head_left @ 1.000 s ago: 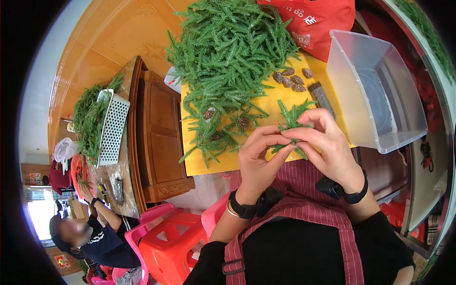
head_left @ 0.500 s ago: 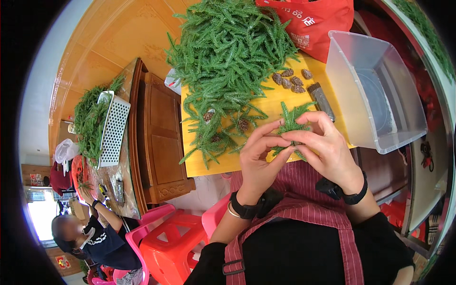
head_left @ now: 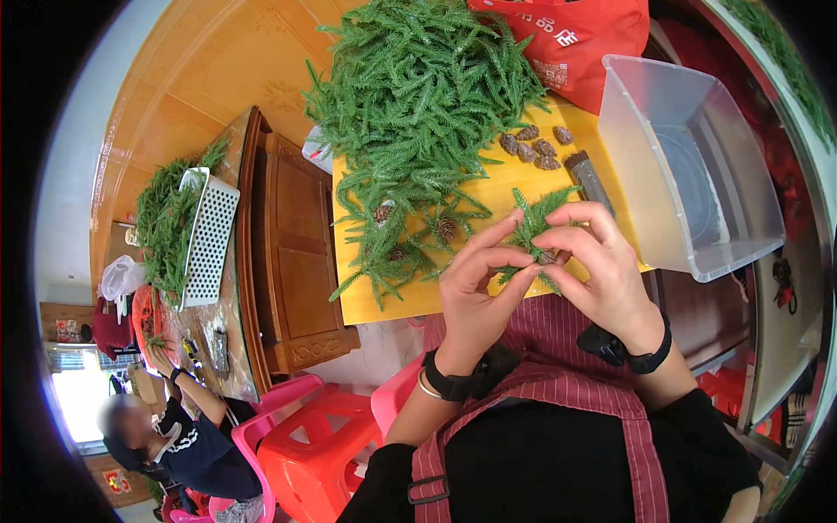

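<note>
Above the near edge of the yellow table [head_left: 384, 313], my two hands meet at a small green artificial pine sprig [head_left: 534, 213]. My left hand [head_left: 481, 292] pinches it between thumb and fingertips. From the other side my right hand [head_left: 602, 272] grips it too, thumb and forefinger closed near its centre. A small brown piece [head_left: 547, 256] shows between the fingertips; it is mostly covered, so its kind is unclear. Left of my hands lie finished-looking sprigs holding pine cones [head_left: 446, 229]. Several loose pine cones [head_left: 527, 152] and a dark bundle of thin sticks or wires [head_left: 591, 185] lie beyond.
A large heap of green pine sprigs [head_left: 423, 96] covers the table's far side. To the right stand a clear plastic bin [head_left: 649, 166] and a red bag [head_left: 584, 48]. At left are a white basket [head_left: 210, 240], a red stool [head_left: 309, 449] and a seated co-worker [head_left: 205, 453].
My right fingers have shifted slightly on the sprig, and the brown piece between the fingertips shows more. The co-worker's head has moved a little to the right.
</note>
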`<state>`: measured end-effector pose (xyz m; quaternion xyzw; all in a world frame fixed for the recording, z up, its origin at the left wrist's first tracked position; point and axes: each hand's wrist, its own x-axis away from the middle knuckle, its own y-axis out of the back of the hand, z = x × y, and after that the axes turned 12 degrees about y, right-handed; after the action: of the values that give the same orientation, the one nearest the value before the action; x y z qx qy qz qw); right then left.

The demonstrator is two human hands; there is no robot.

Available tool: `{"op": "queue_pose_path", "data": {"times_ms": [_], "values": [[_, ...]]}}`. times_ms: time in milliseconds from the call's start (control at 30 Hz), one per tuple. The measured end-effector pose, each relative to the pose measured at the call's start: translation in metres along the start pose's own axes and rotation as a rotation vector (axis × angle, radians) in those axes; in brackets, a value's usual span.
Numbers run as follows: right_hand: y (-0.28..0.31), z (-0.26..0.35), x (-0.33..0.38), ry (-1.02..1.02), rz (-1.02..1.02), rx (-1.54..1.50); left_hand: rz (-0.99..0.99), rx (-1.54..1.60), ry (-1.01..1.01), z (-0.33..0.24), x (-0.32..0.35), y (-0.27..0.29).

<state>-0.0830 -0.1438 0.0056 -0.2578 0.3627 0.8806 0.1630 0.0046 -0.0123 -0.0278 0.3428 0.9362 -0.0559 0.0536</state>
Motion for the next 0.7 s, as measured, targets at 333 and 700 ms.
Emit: {"op": "queue_pose_path", "data": {"times_ms": [333,700], "values": [[0.0006,0.0011,-0.0021,-0.019,0.007,-0.011,-0.005,-0.081,-0.09,0.0023,0.0002,0.0004],[0.0031,0.0006,-0.0032,-0.032,0.091,-0.036,0.017,-0.151,-0.113,0.0092,0.0031,0.0017]]}}
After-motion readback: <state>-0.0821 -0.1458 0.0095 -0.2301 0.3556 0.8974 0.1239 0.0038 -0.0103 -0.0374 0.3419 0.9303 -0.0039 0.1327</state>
